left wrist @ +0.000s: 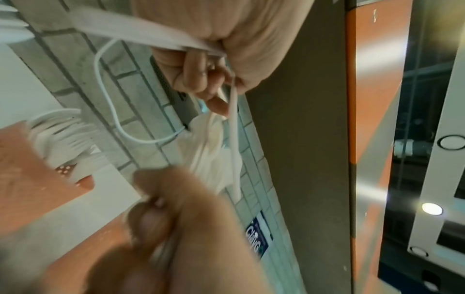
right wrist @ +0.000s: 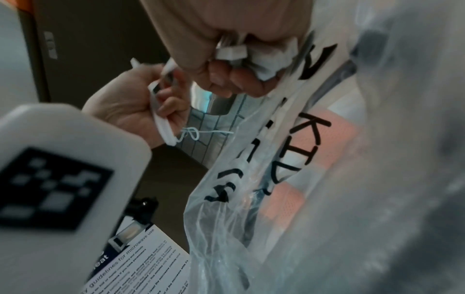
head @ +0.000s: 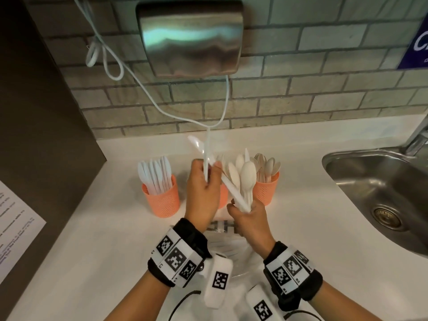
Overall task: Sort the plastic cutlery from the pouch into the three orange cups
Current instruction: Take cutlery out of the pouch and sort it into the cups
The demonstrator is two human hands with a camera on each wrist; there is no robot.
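Note:
Three orange cups stand at the back of the counter. The left cup (head: 163, 201) holds white knives, the right cup (head: 266, 189) holds spoons, and the middle cup (head: 223, 195) is mostly hidden behind my left hand. My left hand (head: 208, 174) grips a few white cutlery pieces (head: 196, 144) that point up. One long piece slants down into the bunch of spoons (head: 245, 174) that my right hand (head: 243, 209) grips by the handles. The clear pouch (head: 229, 249) lies under my wrists; its black lettering shows on the pouch (right wrist: 251, 179) in the right wrist view.
A steel sink (head: 382, 195) is set into the counter at the right. A metal dispenser (head: 192, 38) hangs on the brick wall, and a white cable (head: 143, 89) dangles from it above the cups. A printed sheet (head: 16, 225) lies at the left, beside a dark panel.

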